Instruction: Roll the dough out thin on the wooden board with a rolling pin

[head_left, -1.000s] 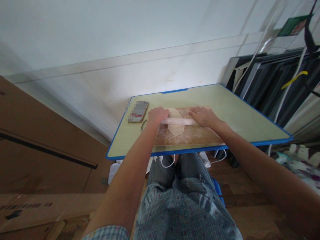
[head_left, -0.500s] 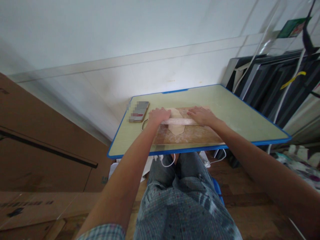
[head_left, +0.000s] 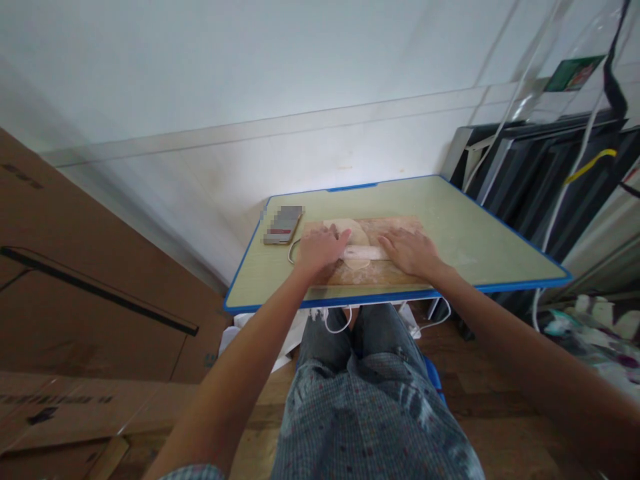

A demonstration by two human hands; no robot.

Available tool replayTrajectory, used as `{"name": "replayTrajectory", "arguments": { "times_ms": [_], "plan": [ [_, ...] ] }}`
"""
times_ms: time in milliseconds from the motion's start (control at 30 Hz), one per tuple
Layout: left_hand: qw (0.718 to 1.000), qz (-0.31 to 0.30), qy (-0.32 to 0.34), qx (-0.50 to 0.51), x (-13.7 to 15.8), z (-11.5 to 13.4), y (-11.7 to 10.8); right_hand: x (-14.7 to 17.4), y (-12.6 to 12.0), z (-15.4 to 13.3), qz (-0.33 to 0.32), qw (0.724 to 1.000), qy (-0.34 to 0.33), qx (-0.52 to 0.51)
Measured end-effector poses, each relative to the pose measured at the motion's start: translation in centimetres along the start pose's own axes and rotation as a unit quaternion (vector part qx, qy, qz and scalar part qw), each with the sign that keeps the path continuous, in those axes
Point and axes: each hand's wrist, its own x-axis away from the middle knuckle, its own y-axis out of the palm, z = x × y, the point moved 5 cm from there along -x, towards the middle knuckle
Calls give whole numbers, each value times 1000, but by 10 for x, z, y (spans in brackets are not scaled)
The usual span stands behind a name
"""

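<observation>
My left hand (head_left: pixel 323 248) lies palm down over the left end of a whitish rolling pin (head_left: pixel 367 253), its fingers stretched forward and its thumb to the side. At the pin's right end, my right hand (head_left: pixel 411 249) presses with extended fingers; both palms hide the pin's ends. Under the pin lies a flat, pale sheet of dough (head_left: pixel 356 231), showing beyond the pin and a little on the near side. The dough rests on a flour-dusted wooden board (head_left: pixel 385 275).
The board sits on a pale green table (head_left: pixel 480 233) with a blue rim. A partly blurred phone (head_left: pixel 283 227) lies left of the board, near a cable loop. Brown cardboard (head_left: pixel 100 287) stands at left, dark panels (head_left: pixel 545 167) at right, and a white wall behind.
The rolling pin has come nearer to me under both hands, so more dough shows beyond it and less on the near side. The view has shifted slightly.
</observation>
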Motion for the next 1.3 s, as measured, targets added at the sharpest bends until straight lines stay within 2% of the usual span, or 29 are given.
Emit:
{"name": "replayTrajectory", "arguments": {
  "times_ms": [133,233,500,633,833,967,1133,1300],
  "plan": [
    [992,116,19,-40,20,3,-3,14,-6,-7,22,999,20,16],
    [984,168,33,-47,34,6,-3,24,-9,-13,43,999,21,20],
    [981,191,11,-16,66,5,7,56,-9,-26,146,989,4,27],
    [981,194,10,-8,74,6,11,61,-7,-27,183,983,-17,23],
    [983,181,-2,2,69,4,7,47,-9,-21,150,988,-27,12],
    [983,184,-8,0,60,3,2,31,-12,-16,123,991,-58,1],
    [985,171,-15,0,43,-1,0,-9,-18,-7,68,997,-42,-3],
    [990,133,-48,21,22,-11,0,-53,-21,-4,-38,999,-14,7]
  ]
}}
